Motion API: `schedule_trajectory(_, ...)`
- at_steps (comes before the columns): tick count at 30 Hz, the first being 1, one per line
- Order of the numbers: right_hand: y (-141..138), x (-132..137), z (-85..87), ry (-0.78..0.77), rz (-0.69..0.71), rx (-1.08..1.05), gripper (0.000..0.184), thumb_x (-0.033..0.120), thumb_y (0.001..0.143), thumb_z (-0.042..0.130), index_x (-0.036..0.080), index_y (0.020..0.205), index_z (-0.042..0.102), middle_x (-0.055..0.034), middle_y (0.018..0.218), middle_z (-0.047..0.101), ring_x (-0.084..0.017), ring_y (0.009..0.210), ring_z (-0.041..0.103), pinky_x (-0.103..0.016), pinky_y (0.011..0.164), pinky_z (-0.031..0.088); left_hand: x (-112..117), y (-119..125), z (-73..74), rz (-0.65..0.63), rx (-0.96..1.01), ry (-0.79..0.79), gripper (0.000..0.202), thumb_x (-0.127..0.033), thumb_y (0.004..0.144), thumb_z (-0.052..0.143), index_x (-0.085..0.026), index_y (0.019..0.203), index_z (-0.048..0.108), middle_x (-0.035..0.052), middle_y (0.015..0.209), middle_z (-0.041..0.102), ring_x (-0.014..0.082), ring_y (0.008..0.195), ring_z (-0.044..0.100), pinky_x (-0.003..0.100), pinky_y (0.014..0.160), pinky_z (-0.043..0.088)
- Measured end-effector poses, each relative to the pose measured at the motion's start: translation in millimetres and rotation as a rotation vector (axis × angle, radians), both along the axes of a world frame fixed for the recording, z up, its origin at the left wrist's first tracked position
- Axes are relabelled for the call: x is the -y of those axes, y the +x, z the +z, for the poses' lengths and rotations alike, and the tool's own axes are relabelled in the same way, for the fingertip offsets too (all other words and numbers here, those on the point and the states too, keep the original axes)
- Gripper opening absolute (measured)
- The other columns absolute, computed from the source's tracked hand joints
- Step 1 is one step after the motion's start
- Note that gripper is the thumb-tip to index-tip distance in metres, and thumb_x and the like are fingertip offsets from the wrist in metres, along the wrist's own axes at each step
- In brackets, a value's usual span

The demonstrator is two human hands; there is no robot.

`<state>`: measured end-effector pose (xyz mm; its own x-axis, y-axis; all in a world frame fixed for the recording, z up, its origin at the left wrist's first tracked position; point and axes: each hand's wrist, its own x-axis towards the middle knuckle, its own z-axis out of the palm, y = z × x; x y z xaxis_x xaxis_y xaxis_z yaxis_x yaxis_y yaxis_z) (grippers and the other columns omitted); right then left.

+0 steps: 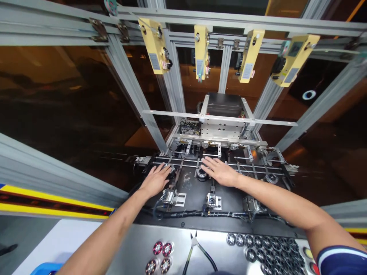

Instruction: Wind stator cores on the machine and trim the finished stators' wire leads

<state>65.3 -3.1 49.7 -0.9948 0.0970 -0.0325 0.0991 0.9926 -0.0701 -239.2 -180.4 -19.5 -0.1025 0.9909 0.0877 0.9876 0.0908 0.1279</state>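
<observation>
The left hand (pixel 156 180) is reaching over the black plate (pixel 189 198) near its left edge, its fingers straight and loosely spread, the tips partly hiding a first round part (pixel 172 170); whether they are touching it cannot be told. The right hand (pixel 223 172) is stretching over the plate's middle, its fingers straight and a little apart, beside and partly over a second round part (pixel 202 174); contact there is also unclear. A third round part (pixel 271 178) is sitting near the plate's right edge. On the silver table (pixel 137 236) in front, pliers (pixel 194 241) are lying with their tips near the back edge, four reddish rings (pixel 166 249) are lying left of them, and many dark rings (pixel 260 255) are crowding the right end. Overhead, four yellow boxes (pixel 249 57) are hanging from a metal bar (pixel 183 13).
</observation>
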Motion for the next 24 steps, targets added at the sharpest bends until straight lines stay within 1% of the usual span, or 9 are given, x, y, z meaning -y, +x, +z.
schedule_trajectory(2, 32, 19, 27.7, 0.048, -0.097, -0.139, 0.068, 0.001, 0.089, 0.040, 0.009, 0.155, 0.025, -0.0229, 0.164, 0.014, -0.035, 0.154, 0.005, -0.061, 0.119, 0.026, -5, 10, 13.2, 0.015, -0.006, 0.029, 0.048, -0.036, 0.095, 0.058, -0.017, 0.138, 0.052, 0.0152, 0.147, 0.051, 0.0344, 0.140, 0.041, 0.062, 0.111, 0.034)
schedule_trajectory(4, 76, 47, 45.7, 0.100, -0.184, -0.397, 0.076, 0.001, 0.087, 0.045, 0.013, 0.157, 0.020, -0.0215, 0.164, 0.018, -0.036, 0.153, 0.011, -0.061, 0.117, 0.031, -12, 29, 25.0, 0.000, 0.000, 0.062, 0.052, -0.035, 0.097, 0.052, -0.015, 0.145, 0.043, 0.0175, 0.152, 0.045, 0.0350, 0.145, 0.033, 0.060, 0.113, 0.032)
schedule_trajectory(6, 123, 82, 49.4, 0.120, -0.255, -0.625, 0.081, -0.001, 0.085, 0.047, 0.018, 0.158, 0.019, -0.0182, 0.162, 0.028, -0.036, 0.150, 0.025, -0.061, 0.114, 0.038, -21, 54, 31.8, -0.062, 0.016, 0.073, 0.054, -0.035, 0.099, 0.049, -0.016, 0.148, 0.039, 0.0165, 0.156, 0.041, 0.0335, 0.148, 0.028, 0.058, 0.116, 0.029)
schedule_trajectory(8, 167, 118, 39.2, 0.116, -0.372, -0.742, 0.080, -0.002, 0.084, 0.049, 0.021, 0.156, 0.025, -0.0160, 0.157, 0.037, -0.035, 0.144, 0.037, -0.060, 0.111, 0.042, -32, 82, 31.4, -0.137, 0.029, 0.052, 0.052, -0.036, 0.098, 0.052, -0.019, 0.146, 0.042, 0.0136, 0.156, 0.041, 0.0325, 0.146, 0.032, 0.059, 0.116, 0.029)
schedule_trajectory(12, 241, 175, -7.1, 0.089, -0.673, -0.758, 0.070, 0.001, 0.087, 0.050, 0.021, 0.153, 0.035, -0.0159, 0.148, 0.048, -0.033, 0.136, 0.049, -0.057, 0.109, 0.046, -50, 124, 13.8, -0.185, 0.011, -0.050, 0.048, -0.035, 0.093, 0.061, -0.021, 0.137, 0.052, 0.0120, 0.151, 0.046, 0.0333, 0.137, 0.044, 0.062, 0.111, 0.036)
schedule_trajectory(15, 296, 209, -53.3, 0.084, -0.880, -0.701, 0.063, 0.008, 0.091, 0.048, 0.022, 0.152, 0.037, -0.0142, 0.147, 0.050, -0.032, 0.133, 0.052, -0.056, 0.111, 0.044, -52, 135, -0.5, -0.162, -0.029, -0.115, 0.047, -0.034, 0.092, 0.063, -0.021, 0.136, 0.053, 0.0121, 0.149, 0.047, 0.0332, 0.134, 0.047, 0.061, 0.108, 0.039)
schedule_trajectory(17, 334, 230, -88.3, 0.096, -1.004, -0.642, 0.060, 0.014, 0.093, 0.048, 0.022, 0.152, 0.037, -0.0140, 0.146, 0.052, -0.033, 0.131, 0.054, -0.056, 0.110, 0.044, -50, 136, -5.2, -0.153, -0.057, -0.136, 0.047, -0.033, 0.092, 0.063, -0.021, 0.137, 0.053, 0.0121, 0.149, 0.047, 0.0332, 0.134, 0.048, 0.061, 0.108, 0.040)
schedule_trajectory(21, 392, 266, -159.5, 0.220, -1.155, -0.566, 0.055, 0.024, 0.097, 0.043, 0.020, 0.152, 0.036, -0.0187, 0.136, 0.058, -0.037, 0.119, 0.060, -0.059, 0.099, 0.051, -52, 138, -2.2, -0.160, -0.087, -0.141, 0.046, -0.033, 0.091, 0.064, -0.020, 0.134, 0.055, 0.0119, 0.148, 0.049, 0.0332, 0.134, 0.047, 0.062, 0.109, 0.037)
schedule_trajectory(24, 409, 280, -197.7, 0.310, -1.217, -0.530, 0.056, 0.031, 0.100, 0.039, 0.017, 0.153, 0.033, -0.0222, 0.135, 0.057, -0.040, 0.119, 0.060, -0.059, 0.095, 0.052, -61, 142, 10.3, -0.163, -0.061, -0.092, 0.045, -0.036, 0.091, 0.064, -0.019, 0.132, 0.057, 0.0119, 0.144, 0.053, 0.0323, 0.132, 0.050, 0.061, 0.108, 0.039)
